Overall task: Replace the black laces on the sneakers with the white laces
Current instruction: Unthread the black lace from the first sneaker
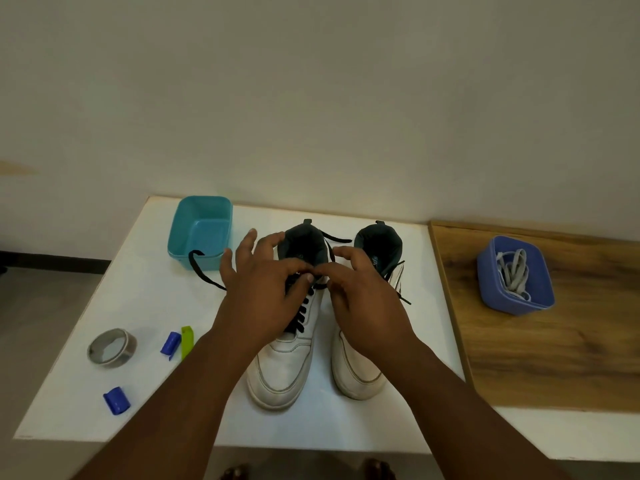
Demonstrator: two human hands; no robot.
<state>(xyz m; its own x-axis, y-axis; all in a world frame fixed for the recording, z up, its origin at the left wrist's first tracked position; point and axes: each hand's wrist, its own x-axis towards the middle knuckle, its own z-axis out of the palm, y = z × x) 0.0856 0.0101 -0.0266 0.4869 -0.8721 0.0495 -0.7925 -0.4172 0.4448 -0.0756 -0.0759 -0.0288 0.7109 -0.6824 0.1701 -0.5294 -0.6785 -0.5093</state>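
While both hands meet at the top of the left sneaker (287,355), the black lace (303,311) is still threaded through most of its holes. The left hand (266,292) pinches the lace near the tongue with its thumb and first finger, and its other fingers spread out loosely. The right hand (360,306) pinches there too, fingers curled in. One loose end of the lace trails left toward the teal tub (199,230). The right sneaker (360,368) stands just beside the first one, and its own black lace hangs off the right side.

The white laces (512,275) wait in a blue tub (512,299) far off to the right, on the wooden board (554,341).

A hard pull could make the lace catch in a hole and drag the shoe across the white table (138,306). The loose end could also tangle around the fingers.

On the near left lie a roll of tape (111,347), two blue clips (170,344) and a green clip (187,341).
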